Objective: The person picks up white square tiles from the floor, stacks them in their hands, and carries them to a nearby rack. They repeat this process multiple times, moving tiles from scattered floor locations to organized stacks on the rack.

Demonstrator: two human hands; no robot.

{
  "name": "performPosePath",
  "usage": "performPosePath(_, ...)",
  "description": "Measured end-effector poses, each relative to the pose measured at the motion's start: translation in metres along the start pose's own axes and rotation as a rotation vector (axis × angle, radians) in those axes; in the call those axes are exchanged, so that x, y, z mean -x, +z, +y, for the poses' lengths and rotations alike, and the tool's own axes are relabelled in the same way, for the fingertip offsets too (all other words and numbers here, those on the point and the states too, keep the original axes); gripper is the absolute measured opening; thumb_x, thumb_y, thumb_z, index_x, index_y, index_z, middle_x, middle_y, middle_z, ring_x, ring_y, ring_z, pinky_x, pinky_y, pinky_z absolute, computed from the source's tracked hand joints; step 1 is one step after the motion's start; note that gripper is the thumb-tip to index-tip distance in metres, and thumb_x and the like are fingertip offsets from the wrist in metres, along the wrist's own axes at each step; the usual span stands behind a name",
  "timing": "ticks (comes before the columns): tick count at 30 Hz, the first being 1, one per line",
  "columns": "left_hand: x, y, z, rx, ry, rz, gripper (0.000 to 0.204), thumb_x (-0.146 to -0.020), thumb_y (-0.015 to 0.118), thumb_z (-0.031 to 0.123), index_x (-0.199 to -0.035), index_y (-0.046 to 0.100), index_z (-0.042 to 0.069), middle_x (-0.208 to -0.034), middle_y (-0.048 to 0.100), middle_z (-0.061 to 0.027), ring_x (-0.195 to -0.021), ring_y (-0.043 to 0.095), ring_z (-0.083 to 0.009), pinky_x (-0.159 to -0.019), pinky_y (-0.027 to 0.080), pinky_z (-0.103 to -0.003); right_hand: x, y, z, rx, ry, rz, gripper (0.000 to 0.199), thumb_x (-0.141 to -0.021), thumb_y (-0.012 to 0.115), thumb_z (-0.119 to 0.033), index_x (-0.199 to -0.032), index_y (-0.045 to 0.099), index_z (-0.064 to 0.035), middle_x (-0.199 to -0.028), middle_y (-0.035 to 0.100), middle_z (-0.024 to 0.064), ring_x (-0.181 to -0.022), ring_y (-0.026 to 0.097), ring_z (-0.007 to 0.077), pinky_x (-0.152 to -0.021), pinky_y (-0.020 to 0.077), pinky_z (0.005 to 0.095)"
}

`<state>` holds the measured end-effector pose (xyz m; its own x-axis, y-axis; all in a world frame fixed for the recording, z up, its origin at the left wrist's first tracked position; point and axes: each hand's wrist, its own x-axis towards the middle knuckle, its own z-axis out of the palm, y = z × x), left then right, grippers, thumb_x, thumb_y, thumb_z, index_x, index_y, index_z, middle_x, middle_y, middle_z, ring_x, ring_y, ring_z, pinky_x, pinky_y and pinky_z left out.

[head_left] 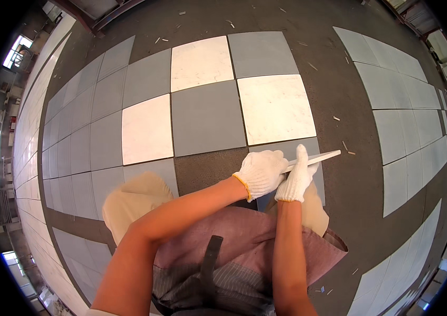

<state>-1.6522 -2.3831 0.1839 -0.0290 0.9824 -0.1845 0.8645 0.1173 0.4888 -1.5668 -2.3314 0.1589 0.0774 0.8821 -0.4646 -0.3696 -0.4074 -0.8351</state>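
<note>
Over a gray tile (312,146), the right hand (297,179) is clasping a thin white strip (326,156) mid-length; the left hand (264,172) is gripping its left end. Its long axis is running sideways, free end pointing right, slightly away.

The floor (350,179) is dark grey-brown and carries flat square tiles in separate blocks. In the central block, three white tiles (277,108) alternate with grey tiles (207,117); dark floor shows directly below the middle grey tile. More grey tiles continue this block to the left. A second block of pale grey tiles (392,84) lies to the right, across a bare strip. Small light scraps (336,118) are scattered on that strip and beyond the central block.
</note>
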Motion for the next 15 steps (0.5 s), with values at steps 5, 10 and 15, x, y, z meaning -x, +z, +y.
performPosePath(5, 0.011, -0.023, -0.009, 0.021, -0.062, -0.154, 0.025, -0.088, 0.053, 0.026, -0.108, 0.061, 0.014, -0.097, 0.059, -0.0125, -0.09, 0.062, -0.0318, -0.073, 0.052, -0.044, -0.005, 0.014, -0.003, 0.25, -0.036, 0.142, 0.07, -0.081, 0.058, 0.003, -0.144, 0.026, 0.0046, -0.133, 0.045, 0.0213, -0.116, 0.052, 0.0295, -0.099, 0.0431, 0.0396)
performPosePath(10, 0.033, -0.034, -0.015, 0.005, -0.273, -0.356, 0.036, -0.088, 0.056, 0.024, -0.124, 0.054, 0.019, -0.102, 0.06, -0.0133, -0.09, 0.063, -0.0341, -0.076, 0.052, -0.046, -0.009, 0.019, -0.008, 0.369, -0.06, 0.032, 0.075, -0.078, 0.059, 0.004, -0.144, 0.025, 0.0049, -0.135, 0.041, 0.0239, -0.118, 0.05, 0.0332, -0.099, 0.0427, 0.0427)
performPosePath(15, 0.027, -0.031, -0.014, -0.008, -0.173, -0.254, 0.019, -0.09, 0.056, 0.02, -0.105, 0.054, 0.009, -0.093, 0.059, -0.0128, -0.085, 0.063, -0.0333, -0.07, 0.053, -0.046, -0.015, 0.026, -0.009, 0.479, -0.024, 0.13, 0.076, -0.075, 0.061, 0.006, -0.144, 0.027, 0.0088, -0.134, 0.046, 0.0247, -0.116, 0.051, 0.0305, -0.101, 0.0401, 0.0373)
